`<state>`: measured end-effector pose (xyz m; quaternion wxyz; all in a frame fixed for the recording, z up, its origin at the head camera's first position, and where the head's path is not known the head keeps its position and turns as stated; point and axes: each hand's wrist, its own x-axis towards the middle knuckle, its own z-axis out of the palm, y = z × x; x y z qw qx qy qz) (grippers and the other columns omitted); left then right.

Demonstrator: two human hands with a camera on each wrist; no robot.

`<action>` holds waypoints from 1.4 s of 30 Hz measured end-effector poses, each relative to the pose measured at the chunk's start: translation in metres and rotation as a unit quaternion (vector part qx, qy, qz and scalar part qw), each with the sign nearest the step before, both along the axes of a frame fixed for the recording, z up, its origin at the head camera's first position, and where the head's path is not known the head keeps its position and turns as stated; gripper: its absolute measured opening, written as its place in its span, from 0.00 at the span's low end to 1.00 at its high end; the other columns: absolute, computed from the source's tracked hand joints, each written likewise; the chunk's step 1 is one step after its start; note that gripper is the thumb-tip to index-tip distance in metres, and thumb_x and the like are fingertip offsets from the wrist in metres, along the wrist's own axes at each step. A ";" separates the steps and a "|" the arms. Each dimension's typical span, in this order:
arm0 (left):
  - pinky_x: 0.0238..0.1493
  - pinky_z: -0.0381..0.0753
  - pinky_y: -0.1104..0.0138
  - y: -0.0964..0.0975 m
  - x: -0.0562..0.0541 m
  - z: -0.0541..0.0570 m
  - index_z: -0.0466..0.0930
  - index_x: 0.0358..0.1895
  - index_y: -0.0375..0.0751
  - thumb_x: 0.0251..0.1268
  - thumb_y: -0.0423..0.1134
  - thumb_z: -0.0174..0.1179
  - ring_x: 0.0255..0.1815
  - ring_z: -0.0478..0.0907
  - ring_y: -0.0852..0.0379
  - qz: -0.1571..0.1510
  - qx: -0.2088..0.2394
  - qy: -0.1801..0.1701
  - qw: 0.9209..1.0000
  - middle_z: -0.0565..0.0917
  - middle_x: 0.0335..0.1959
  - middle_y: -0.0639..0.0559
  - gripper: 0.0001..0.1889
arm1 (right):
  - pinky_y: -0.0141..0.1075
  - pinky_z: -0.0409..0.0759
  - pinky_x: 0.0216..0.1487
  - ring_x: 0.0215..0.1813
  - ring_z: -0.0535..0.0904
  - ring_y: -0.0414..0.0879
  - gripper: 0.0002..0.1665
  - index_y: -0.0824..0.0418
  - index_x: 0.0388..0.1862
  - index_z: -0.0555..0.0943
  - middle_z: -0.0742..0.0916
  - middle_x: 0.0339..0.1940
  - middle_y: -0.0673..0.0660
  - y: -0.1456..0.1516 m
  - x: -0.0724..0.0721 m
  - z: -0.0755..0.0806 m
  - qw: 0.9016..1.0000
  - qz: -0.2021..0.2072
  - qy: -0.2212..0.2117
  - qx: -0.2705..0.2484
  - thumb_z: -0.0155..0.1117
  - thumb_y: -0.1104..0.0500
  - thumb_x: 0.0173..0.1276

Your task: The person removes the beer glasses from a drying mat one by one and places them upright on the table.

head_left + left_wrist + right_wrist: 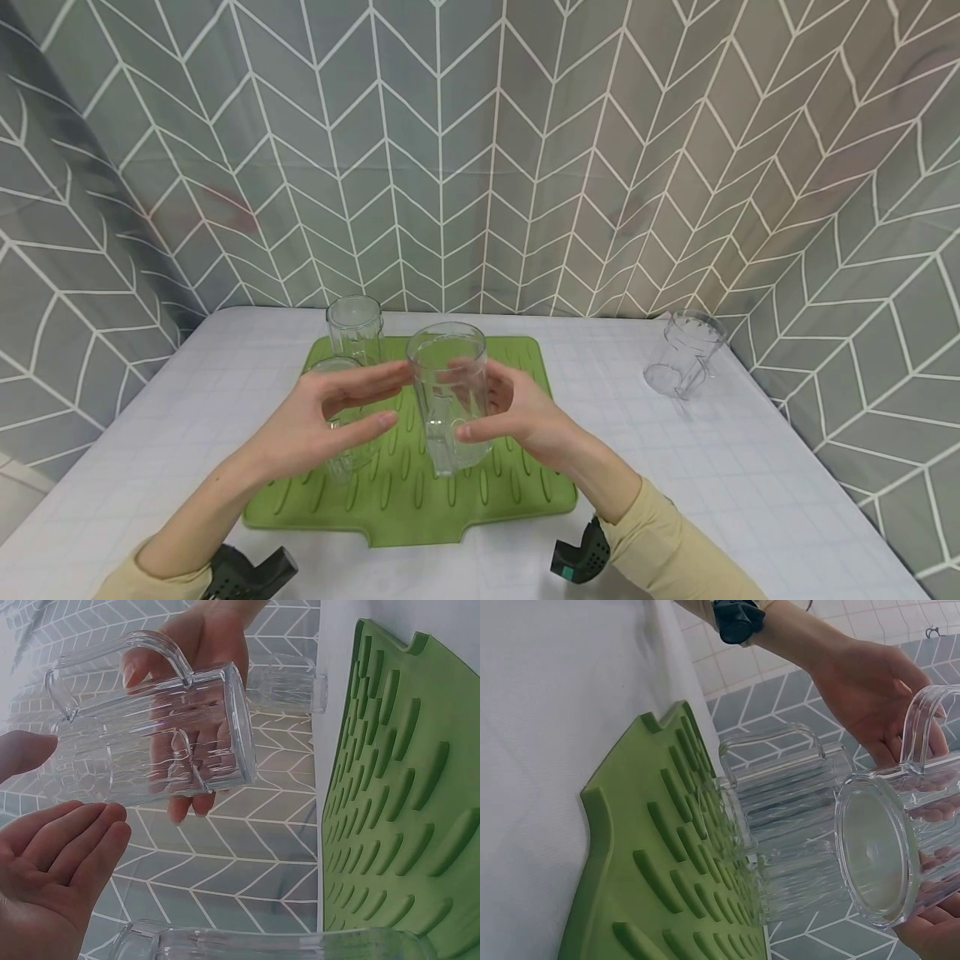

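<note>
A clear glass mug (450, 400), handle towards me, is held over the green mat. My right hand (517, 412) grips its right side, fingers round the back and thumb near the handle. At the mug's left, my left hand (318, 417) has its fingers extended, fingertips right at the upper wall. In the left wrist view, the mug (150, 742) lies between the right palm and the left hand's fingertips (112, 817). In the right wrist view, its round base (874, 851) is clear of the mat.
Two more clear mugs, a back one (356, 321) and a front one (336, 365), stand on the left of the ribbed green mat (416, 529). Another clear mug (684, 354) stands far right on the white table (615, 375). A patterned curtain (465, 167) hangs behind.
</note>
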<state>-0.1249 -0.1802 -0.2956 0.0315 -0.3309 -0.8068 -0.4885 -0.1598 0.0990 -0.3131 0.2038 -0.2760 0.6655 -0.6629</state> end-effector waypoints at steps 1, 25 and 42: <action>0.63 0.79 0.70 0.000 0.000 0.000 0.71 0.71 0.44 0.70 0.33 0.61 0.64 0.78 0.58 -0.001 0.000 0.001 1.000 0.77 0.68 0.48 0.27 | 0.47 0.69 0.75 0.72 0.71 0.51 0.45 0.54 0.73 0.68 0.78 0.70 0.54 0.000 0.000 0.000 1.000 -0.001 -0.001 0.001 0.76 0.62 0.57; 0.63 0.79 0.68 0.001 0.000 0.000 0.73 0.70 0.45 0.70 0.33 0.61 0.64 0.79 0.56 -0.009 -0.003 0.004 1.000 0.79 0.66 0.51 0.25 | 0.46 0.69 0.73 0.70 0.72 0.49 0.43 0.54 0.70 0.72 0.78 0.70 0.51 0.000 0.001 0.002 1.000 -0.012 0.009 0.003 0.75 0.66 0.55; 0.64 0.78 0.71 -0.003 0.000 0.005 0.72 0.71 0.49 0.70 0.31 0.61 0.66 0.77 0.60 0.032 0.025 0.016 0.999 0.78 0.67 0.54 0.27 | 0.48 0.67 0.74 0.70 0.72 0.50 0.43 0.56 0.69 0.73 0.79 0.69 0.54 -0.002 0.000 0.001 1.000 -0.012 0.025 -0.005 0.74 0.68 0.52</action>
